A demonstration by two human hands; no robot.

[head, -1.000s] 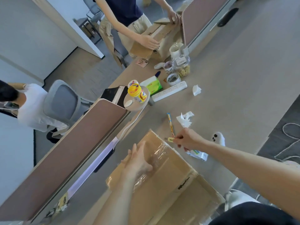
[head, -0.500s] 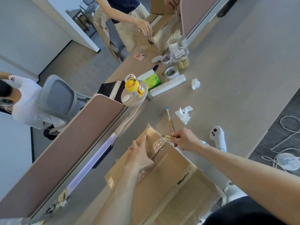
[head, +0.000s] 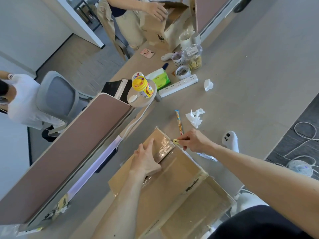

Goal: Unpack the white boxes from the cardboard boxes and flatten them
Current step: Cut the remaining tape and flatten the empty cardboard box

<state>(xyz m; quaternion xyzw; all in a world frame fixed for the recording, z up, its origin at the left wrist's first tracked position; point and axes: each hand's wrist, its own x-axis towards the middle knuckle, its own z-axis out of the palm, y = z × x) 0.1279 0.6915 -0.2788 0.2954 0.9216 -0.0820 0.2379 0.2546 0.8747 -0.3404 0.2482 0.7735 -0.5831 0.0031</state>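
A large taped cardboard box (head: 174, 183) lies closed on the grey desk in front of me. My left hand (head: 146, 159) rests flat on its top beside the shiny clear tape seam (head: 165, 146). My right hand (head: 194, 141) pinches a small yellow cutter (head: 176, 141), whose tip sits at the far end of that seam. No white boxes are visible; the box's contents are hidden. At the far end of the desk another person's hand (head: 156, 10) rests on a second, open cardboard box (head: 165, 26).
A snack stick (head: 179, 122), crumpled tissues (head: 196, 117), a white controller (head: 230, 139), a power strip (head: 178, 85), tape roll (head: 183, 72), jars and a green tissue pack (head: 159, 79) lie beyond my box. A pink divider (head: 69, 149) runs along the left. A person sits on the left.
My right hand has brought the cutter left onto the tape's far end. My left hand has settled flat on the box top. The far person has stood their box up and opened it.
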